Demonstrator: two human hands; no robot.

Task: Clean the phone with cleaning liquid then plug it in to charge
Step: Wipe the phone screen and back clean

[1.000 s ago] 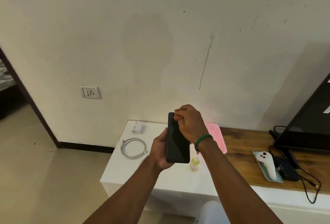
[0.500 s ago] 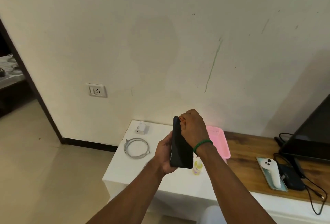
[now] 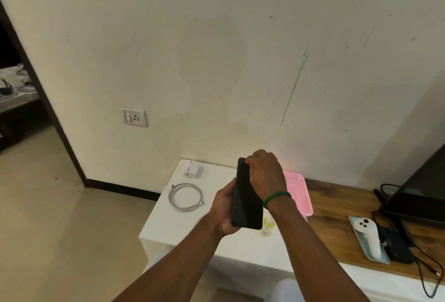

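Fingers (image 3: 230,187) of the left hand (image 3: 222,209) grip the phone (image 3: 246,203) round its lower half from behind, thumb along its left edge. The phone is held upright in the air above the counter (image 3: 168,224), dark screen toward the camera. Fingers (image 3: 255,160) of the right hand (image 3: 266,176) are curled tight over the phone's top end, tips on its upper edge, pinching it. There is an orange speck at the tips, too small to identify. A green wristband (image 3: 277,197) is on the right wrist. Below the fingers and slightly right, a small yellow bottle (image 3: 268,227) stands on the counter, partly hidden by the phone's bottom corner. Left of the fingers a coiled white cable (image 3: 185,197) lies flat on the counter; beyond it, near the wall, is a white charger block (image 3: 192,171), apart from the cable. A wall socket (image 3: 134,117) is further left and higher. A pink basket (image 3: 299,195) sits just right of the right hand, behind the forearm. Well to the right, a white remote (image 3: 367,236) lies on a tray beside black cables.
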